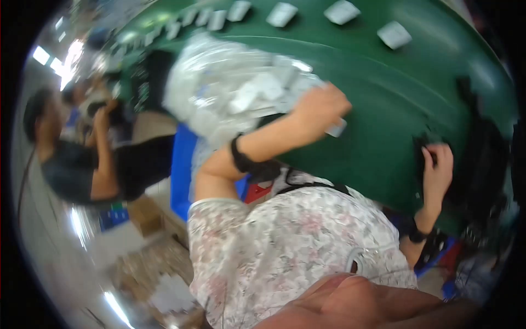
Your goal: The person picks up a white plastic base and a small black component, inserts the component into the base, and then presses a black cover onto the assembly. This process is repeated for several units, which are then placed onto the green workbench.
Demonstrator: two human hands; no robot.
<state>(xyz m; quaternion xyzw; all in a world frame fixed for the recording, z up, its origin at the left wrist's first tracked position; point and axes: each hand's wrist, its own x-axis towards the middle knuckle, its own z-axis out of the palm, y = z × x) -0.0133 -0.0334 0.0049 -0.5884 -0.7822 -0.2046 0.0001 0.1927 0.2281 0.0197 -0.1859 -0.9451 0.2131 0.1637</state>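
Note:
My left hand [322, 111] is closed over the green table [378, 104], just beside a large clear plastic bag [192, 71]. A small white piece [337, 129] sticks out below its fingers; motion blur hides its exact kind. Inside the bag lie several small white packets [263, 88]. On the right, my right hand [439, 167] has its thumb and fingertips brought together at a small dark item [430, 140]. What exactly those fingers hold cannot be made out. Each wrist wears a black band.
Small white boxes [394, 35] stand spaced along the table's far side. Black items [482, 159] are heaped at the right, and a black pile [150, 79] lies at the left. A blue bin [183, 170] sits under the bag. Another person [76, 170] works at the left.

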